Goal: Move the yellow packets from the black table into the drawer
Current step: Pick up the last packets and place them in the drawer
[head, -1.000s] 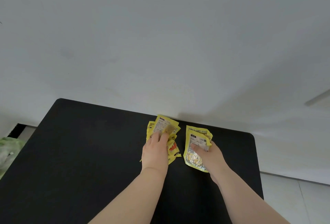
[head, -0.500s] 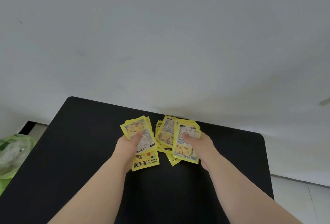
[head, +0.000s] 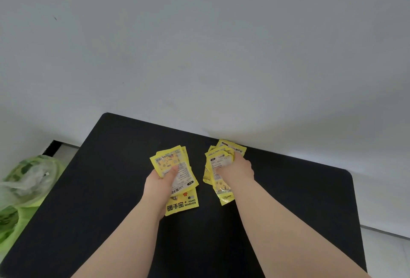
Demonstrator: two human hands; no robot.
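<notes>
Fanning over one another, the yellow packets hide most of their own faces, so an exact count cannot be told: two bunches show, each with at least three packets. The left hand (head: 158,185) grips the left bunch (head: 172,163), thumb pressed on the top packet and fingers hidden beneath. The right hand (head: 238,170) is curled down over the right bunch (head: 218,164), fingertips buried among the packets; its palm covers their right edges.

Both bunches sit over the far middle of the black table (head: 111,189), well apart from each other. I cannot tell whether either is lifted off the surface. The left bunch runs lengthwise near to far, with its far end leaning left. Its lowest packet shows a printed face reading "HAND WARMER" upright towards the person. The right bunch also runs roughly near to far, small print too blurred to read.

One green plastic bag (head: 26,180) lies beyond the table's left edge, partly cut off.
</notes>
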